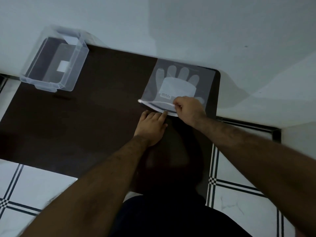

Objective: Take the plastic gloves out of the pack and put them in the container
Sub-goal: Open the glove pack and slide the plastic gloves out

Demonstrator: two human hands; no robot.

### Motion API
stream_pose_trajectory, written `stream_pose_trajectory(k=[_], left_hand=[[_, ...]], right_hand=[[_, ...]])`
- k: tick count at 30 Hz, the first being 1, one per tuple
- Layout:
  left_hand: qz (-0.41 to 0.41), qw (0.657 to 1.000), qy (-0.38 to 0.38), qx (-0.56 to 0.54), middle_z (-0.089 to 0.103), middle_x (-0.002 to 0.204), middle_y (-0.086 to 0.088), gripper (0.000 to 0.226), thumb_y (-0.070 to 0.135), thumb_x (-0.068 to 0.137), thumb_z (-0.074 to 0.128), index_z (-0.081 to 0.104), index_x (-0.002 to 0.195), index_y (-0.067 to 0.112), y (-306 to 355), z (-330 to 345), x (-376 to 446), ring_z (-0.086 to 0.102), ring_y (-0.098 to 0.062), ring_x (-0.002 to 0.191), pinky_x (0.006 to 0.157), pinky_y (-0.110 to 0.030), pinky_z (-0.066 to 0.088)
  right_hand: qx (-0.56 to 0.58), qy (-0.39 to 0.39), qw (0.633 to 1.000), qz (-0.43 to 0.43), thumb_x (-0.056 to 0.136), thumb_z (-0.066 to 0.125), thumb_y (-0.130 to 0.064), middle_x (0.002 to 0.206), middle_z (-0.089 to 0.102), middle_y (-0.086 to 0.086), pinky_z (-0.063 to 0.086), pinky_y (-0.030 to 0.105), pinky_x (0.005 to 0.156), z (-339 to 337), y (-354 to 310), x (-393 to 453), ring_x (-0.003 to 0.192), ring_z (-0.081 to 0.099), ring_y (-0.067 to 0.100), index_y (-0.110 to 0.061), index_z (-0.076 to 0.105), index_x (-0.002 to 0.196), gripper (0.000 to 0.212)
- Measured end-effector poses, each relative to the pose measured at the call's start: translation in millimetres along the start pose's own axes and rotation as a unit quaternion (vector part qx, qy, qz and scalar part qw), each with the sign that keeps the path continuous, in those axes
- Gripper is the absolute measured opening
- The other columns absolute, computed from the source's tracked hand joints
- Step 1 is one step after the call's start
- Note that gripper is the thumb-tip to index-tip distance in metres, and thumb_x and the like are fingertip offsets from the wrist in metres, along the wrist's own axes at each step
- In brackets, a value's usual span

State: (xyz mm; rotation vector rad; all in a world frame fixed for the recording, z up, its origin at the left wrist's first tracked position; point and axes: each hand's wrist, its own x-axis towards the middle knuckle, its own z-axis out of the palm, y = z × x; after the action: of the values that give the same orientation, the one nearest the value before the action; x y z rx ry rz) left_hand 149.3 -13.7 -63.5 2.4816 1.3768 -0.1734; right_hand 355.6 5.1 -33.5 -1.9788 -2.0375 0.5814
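Observation:
A flat translucent pack of plastic gloves (179, 82), printed with a hand outline, lies at the far right of the dark table (85, 117). Its zip edge faces me and gapes slightly. My right hand (189, 111) pinches the upper strip of that zip edge near its right end and lifts it. My left hand (152, 124) lies flat on the table, its fingertips pressing the lower lip of the pack's opening. A clear plastic container (54, 60) stands at the table's far left corner, with only a white label visible inside.
A pale wall rises right behind the table. White floor tiles with dark stripes (239, 194) show to the right and the near left. My dark-clothed body (162, 216) is close to the table's front edge.

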Motion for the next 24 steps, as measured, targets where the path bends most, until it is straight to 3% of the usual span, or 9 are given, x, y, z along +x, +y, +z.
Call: stream_pose_trajectory(k=[4,7,10,15,19,24], left_hand=[[-0.014,1.000,0.002,0.004,0.061,0.150,-0.004,0.058,0.047,0.112,0.037,0.040,0.165,0.023,2,-9,12,0.053,-0.026,0.140,0.123,-0.050,0.031],[-0.035,0.999,0.000,-0.014,0.066,0.138,-0.002,0.047,0.046,0.112,0.038,0.065,0.143,0.023,2,-12,18,0.056,-0.024,0.132,0.114,-0.047,0.041],[-0.025,0.999,0.023,-0.021,0.068,0.126,-0.002,0.041,0.043,0.112,0.044,0.074,0.129,0.021,1,-11,22,0.059,-0.023,0.124,0.108,-0.045,0.047],[-0.012,0.997,0.071,-0.021,0.073,0.112,-0.003,0.022,0.030,0.106,0.060,0.076,0.115,0.018,5,-17,34,0.066,-0.024,0.107,0.096,-0.042,0.053],[-0.051,0.995,0.081,-0.036,0.075,0.105,-0.003,0.017,0.026,0.105,0.062,0.077,0.106,0.019,12,-26,47,0.071,-0.024,0.094,0.083,-0.042,0.061],[-0.077,0.995,0.063,-0.005,0.073,0.104,-0.004,0.012,0.024,0.103,0.065,0.075,0.104,0.017,15,-29,56,0.071,-0.025,0.094,0.080,-0.041,0.060]], right_hand=[[0.026,0.009,0.999,0.026,0.103,0.065,-0.023,0.109,0.077,0.003,0.059,0.039,0.091,1,2,2,0.100,0.070,0.021,-0.018,0.075,0.114,0.015],[0.030,0.019,0.999,0.033,0.103,0.065,-0.020,0.109,0.077,0.004,0.059,0.037,0.091,3,4,2,0.101,0.070,0.020,-0.017,0.075,0.114,0.014],[0.034,0.027,0.998,0.036,0.103,0.065,-0.019,0.110,0.077,0.004,0.056,0.034,0.090,4,6,3,0.101,0.070,0.021,-0.016,0.075,0.114,0.015],[0.037,0.031,0.998,0.045,0.104,0.065,-0.021,0.109,0.078,0.005,0.058,0.039,0.092,6,6,5,0.100,0.070,0.023,-0.015,0.076,0.114,0.016],[0.053,0.031,0.997,0.054,0.104,0.065,-0.019,0.108,0.078,0.005,0.057,0.037,0.094,6,8,7,0.101,0.069,0.021,-0.014,0.077,0.112,0.015],[0.081,0.035,0.994,0.068,0.103,0.067,-0.016,0.110,0.078,0.003,0.057,0.035,0.095,7,13,9,0.104,0.070,0.019,-0.015,0.077,0.113,0.014]])
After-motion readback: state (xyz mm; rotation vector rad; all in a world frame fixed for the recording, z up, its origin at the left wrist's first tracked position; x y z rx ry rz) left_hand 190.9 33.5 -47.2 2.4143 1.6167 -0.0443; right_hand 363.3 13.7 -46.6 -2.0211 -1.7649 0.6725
